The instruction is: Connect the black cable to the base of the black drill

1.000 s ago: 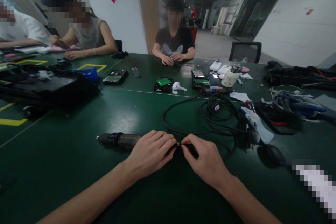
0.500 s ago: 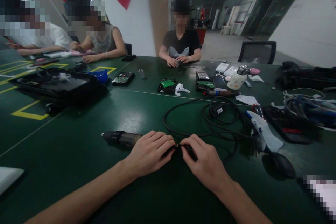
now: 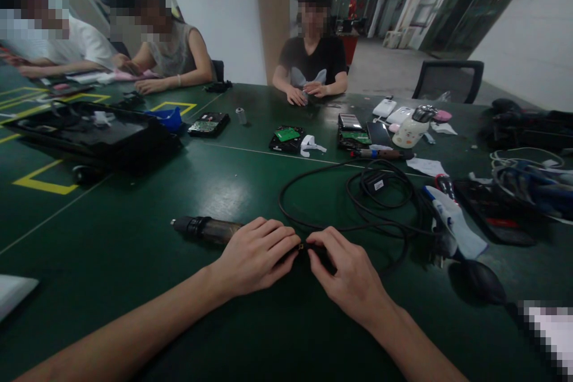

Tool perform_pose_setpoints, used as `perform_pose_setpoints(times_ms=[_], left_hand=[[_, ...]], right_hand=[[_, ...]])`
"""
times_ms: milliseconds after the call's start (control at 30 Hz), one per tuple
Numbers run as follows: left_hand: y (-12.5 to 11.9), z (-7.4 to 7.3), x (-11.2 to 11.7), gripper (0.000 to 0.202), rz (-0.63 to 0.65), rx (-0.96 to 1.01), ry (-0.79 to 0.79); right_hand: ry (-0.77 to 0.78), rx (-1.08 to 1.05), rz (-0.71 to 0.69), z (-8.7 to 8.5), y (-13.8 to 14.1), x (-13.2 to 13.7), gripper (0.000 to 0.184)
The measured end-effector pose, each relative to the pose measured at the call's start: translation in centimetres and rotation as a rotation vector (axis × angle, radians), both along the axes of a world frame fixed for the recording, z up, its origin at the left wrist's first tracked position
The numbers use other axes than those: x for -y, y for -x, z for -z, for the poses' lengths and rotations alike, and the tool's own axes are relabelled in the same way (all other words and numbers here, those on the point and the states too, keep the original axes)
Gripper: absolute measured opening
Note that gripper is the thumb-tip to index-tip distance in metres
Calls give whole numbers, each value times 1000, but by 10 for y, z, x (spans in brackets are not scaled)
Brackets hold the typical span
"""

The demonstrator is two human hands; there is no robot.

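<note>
Head view. The left hand (image 3: pixel 257 253) curls closed over the rear of a dark, smooth cylindrical tool (image 3: pixel 206 230) lying flat on the matte green table (image 3: pixel 134 239). The right hand (image 3: pixel 347 277) pinches the end of a thin black rubbery cable (image 3: pixel 358 229). Both hands' fingertips meet at a small brassy connector (image 3: pixel 302 246). Bare tabletop lies to the left; the cable's loops crowd the right.

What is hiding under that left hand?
A dark tube-shaped tool lies under the left hand; one end pokes out to the left. Its other end is covered by the hand.
</note>
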State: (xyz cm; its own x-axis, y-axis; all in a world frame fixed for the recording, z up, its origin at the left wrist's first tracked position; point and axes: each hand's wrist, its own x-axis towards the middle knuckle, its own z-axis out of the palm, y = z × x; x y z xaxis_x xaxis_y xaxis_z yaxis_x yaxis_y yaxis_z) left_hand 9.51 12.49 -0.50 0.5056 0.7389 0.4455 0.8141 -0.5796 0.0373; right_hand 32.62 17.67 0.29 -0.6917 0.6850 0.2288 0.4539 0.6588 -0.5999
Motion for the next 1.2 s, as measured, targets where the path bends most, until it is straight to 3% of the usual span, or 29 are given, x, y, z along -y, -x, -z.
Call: perform_pose_setpoints(times_ms=[1033,1200], left_hand=[[4,2,0,20,-7,-6,-21],[4,2,0,27,20,-19,-8]], right_hand=[[-16,18,-14,8,-1,-1,15],[-19,22,-11,9,-1,-1,13]])
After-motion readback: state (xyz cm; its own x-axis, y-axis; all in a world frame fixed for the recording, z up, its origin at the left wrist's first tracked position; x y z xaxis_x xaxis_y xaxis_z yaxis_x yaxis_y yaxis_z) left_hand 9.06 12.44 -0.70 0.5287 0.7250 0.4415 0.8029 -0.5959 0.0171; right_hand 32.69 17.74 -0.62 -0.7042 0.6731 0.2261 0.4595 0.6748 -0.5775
